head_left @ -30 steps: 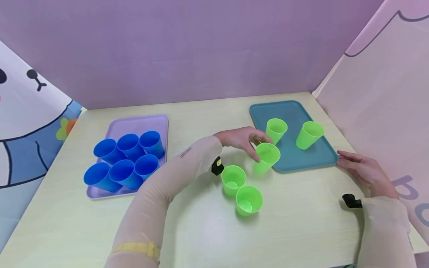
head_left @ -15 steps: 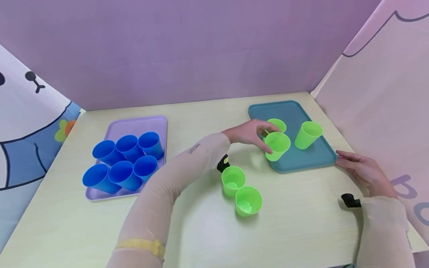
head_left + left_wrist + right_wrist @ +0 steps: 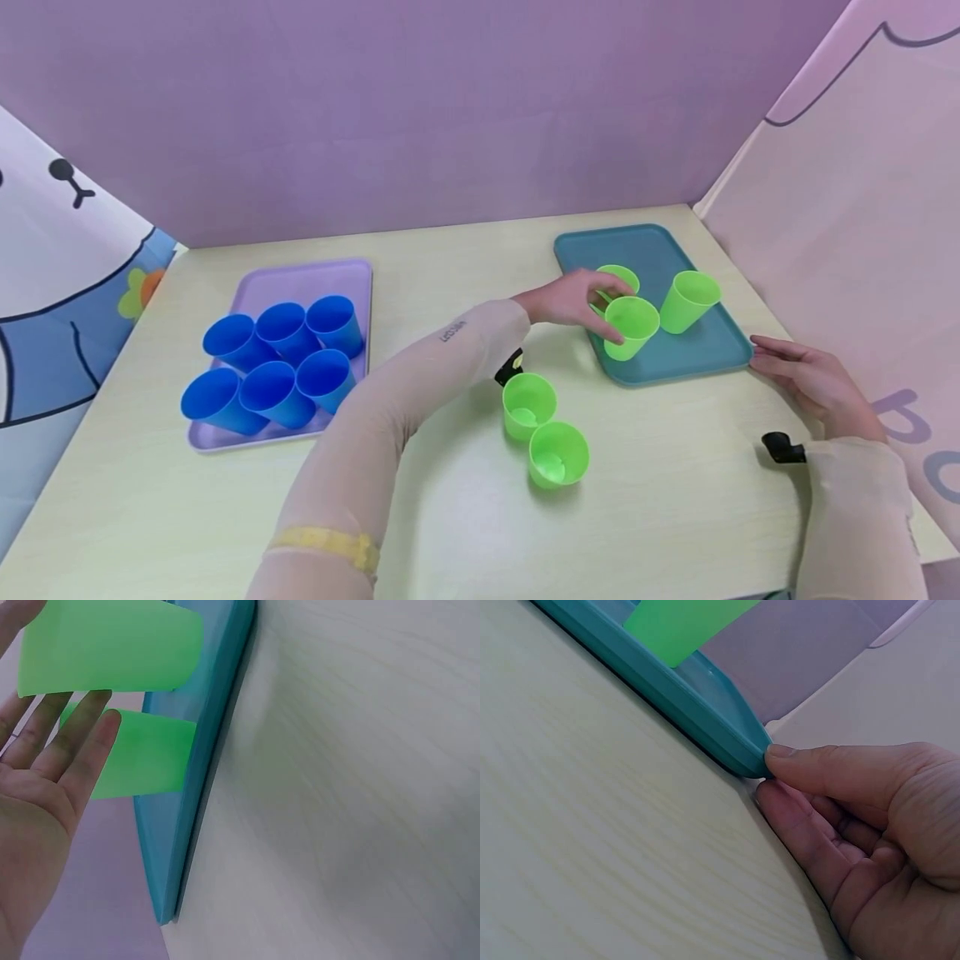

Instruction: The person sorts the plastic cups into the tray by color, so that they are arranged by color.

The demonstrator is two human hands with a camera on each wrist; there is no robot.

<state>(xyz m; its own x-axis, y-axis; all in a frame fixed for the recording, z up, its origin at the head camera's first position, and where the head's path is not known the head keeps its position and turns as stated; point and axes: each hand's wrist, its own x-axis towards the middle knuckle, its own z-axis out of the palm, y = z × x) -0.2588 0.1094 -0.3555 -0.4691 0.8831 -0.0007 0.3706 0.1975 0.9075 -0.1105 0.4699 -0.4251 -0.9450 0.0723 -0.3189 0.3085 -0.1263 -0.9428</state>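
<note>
My left hand grips a light green cup by its side, the thumb on the near side, over the left front part of the teal tray. In the left wrist view the held cup lies between thumb and fingers, near another green cup. On the tray, one green cup is partly hidden behind the left hand, and another green cup stands to the right. My right hand pinches the tray's front right corner; in the right wrist view its thumb presses the rim.
Two more green cups, one cup and a nearer cup, stand upright on the table. To the left, a lilac tray holds several blue cups. A purple wall rises behind the table.
My left hand has carried the green cup rightward from the table's edge of the tray to over the teal tray. The right hand has stayed at the tray's corner.
</note>
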